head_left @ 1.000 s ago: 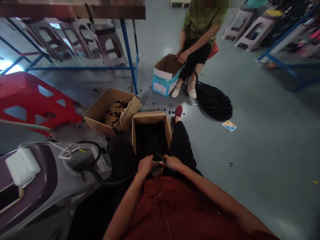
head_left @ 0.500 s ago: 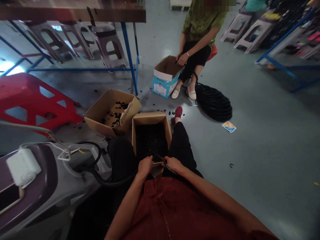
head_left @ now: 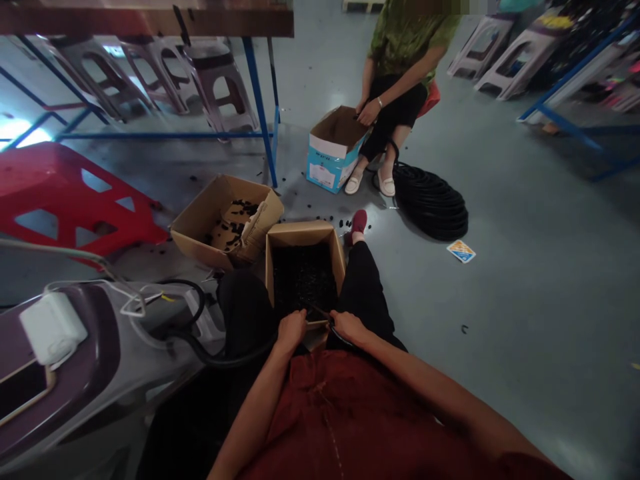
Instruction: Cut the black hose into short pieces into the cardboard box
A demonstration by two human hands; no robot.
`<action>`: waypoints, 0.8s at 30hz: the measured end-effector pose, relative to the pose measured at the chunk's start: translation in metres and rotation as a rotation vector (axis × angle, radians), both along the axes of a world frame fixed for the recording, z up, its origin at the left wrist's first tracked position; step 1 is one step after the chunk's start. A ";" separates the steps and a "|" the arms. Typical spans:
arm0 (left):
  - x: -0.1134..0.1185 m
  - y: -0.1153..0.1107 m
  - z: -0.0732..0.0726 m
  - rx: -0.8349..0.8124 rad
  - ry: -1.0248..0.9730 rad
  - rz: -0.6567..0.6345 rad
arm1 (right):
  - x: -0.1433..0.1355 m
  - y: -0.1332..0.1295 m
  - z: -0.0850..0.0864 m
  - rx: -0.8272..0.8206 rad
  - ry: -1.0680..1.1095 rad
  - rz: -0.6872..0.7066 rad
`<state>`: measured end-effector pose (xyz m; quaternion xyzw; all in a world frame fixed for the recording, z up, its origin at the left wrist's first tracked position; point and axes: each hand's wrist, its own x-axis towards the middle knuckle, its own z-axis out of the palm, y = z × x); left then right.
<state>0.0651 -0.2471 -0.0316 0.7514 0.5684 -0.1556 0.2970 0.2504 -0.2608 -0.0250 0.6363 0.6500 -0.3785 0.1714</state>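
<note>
Two bare hands, both low over the near edge of an open cardboard box [head_left: 300, 230] set between the person's knees. Left hand [head_left: 293, 328]: fingers curled closed about a black tube [head_left: 225, 362], which runs in from the left across the thigh. Right hand [head_left: 349, 327]: closed round a slim dark tool [head_left: 318, 309], its tip pointing left over the box; exact type too small to tell. Contents of box: a mass of small black pieces [head_left: 305, 270].

One second carton [head_left: 200, 248], brown, just left of the first, with scattered black bits inside. One grey stool with purple seat [head_left: 103, 327], at the person's left, bearing a white device [head_left: 53, 327] and a phone-like object [head_left: 23, 392]. One red plastic stool [head_left: 45, 177], beyond it.

One brown-topped bench [head_left: 240, 23] on blue legs, upper left, grey stools beneath. One co-worker [head_left: 410, 47] in a green top, seated ahead, hands at the rim of a blue-and-white box [head_left: 323, 167]. One coil of black tubing [head_left: 433, 203] on the floor by the co-worker's feet; one printed card [head_left: 461, 251] near it.
</note>
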 end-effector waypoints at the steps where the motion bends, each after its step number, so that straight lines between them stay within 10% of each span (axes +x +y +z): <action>1: 0.000 0.000 0.000 -0.004 -0.007 0.008 | 0.000 0.000 0.000 0.001 -0.002 -0.003; 24: -0.003 0.008 -0.020 -0.142 -0.631 0.607 | 0.029 -0.027 0.010 0.042 0.195 -0.103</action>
